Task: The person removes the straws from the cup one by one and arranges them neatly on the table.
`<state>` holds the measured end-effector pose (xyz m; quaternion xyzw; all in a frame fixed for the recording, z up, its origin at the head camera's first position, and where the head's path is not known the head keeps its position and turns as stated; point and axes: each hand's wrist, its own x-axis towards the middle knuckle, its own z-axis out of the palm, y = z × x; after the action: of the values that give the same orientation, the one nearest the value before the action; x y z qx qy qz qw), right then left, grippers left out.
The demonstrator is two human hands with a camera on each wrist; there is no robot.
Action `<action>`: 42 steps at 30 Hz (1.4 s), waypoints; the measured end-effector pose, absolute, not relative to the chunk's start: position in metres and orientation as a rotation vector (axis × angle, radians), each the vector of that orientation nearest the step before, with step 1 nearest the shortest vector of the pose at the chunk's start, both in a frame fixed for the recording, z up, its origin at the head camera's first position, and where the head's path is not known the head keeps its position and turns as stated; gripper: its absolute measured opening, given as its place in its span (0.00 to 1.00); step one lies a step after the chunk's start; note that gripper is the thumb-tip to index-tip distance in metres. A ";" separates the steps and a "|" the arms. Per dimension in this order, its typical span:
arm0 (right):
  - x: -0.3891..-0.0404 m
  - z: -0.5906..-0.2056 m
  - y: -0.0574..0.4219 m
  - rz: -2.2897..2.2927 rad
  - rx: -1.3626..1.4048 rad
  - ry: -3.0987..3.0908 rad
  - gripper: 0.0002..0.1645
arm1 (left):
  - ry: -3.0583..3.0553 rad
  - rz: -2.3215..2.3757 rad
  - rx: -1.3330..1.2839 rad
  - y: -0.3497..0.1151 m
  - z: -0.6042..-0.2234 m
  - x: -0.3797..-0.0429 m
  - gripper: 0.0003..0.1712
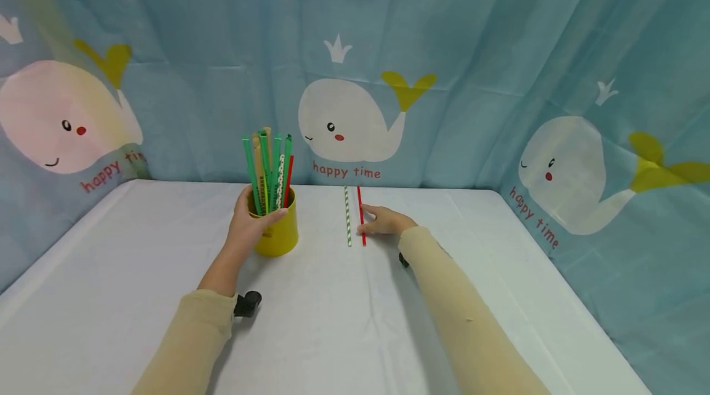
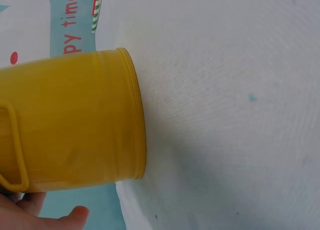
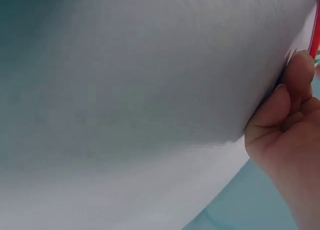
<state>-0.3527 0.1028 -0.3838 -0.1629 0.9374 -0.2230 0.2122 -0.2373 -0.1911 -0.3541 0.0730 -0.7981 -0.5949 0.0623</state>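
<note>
At the left in the head view stands a yellow pail [image 1: 283, 238] with several straws [image 1: 277, 164] upright in it, green, tan, dotted and red. My left hand [image 1: 246, 222] holds the pail by its upper left side, the thumb lying across the front near the rim. In the left wrist view, the pail's side [image 2: 75, 125] fills the left part, above the fingers. A red straw [image 1: 359, 198] lies on the table beside a green-and-white striped straw [image 1: 347, 216]. My right hand [image 1: 385, 221] touches the red straw, with thumb and forefinger apart along its length.
A white cloth [image 1: 310, 321] covers the table. Behind and beside it hangs a blue curtain [image 1: 471, 25] printed with whales. Black wrist cameras sit under the left sleeve [image 1: 191, 327] and the right sleeve [image 1: 460, 302].
</note>
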 end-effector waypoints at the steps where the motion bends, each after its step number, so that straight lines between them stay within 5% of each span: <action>1: -0.353 -0.384 0.104 -0.644 -0.436 2.592 0.48 | -2.412 -1.797 0.220 -0.191 -0.355 -0.238 0.55; 23: -0.328 -0.332 0.049 -1.181 -0.504 2.606 0.38 | -2.387 -1.808 0.205 -0.191 -0.353 -0.238 0.54; 42: -0.318 -0.340 -0.031 -1.829 -0.378 2.215 0.36 | -2.376 -1.817 0.193 -0.190 -0.355 -0.237 0.53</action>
<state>-0.3182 -0.0310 -0.3396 -0.1296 0.7587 -0.6266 0.1219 -0.2373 -0.1899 -0.3548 0.0643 -0.7906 -0.6046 0.0722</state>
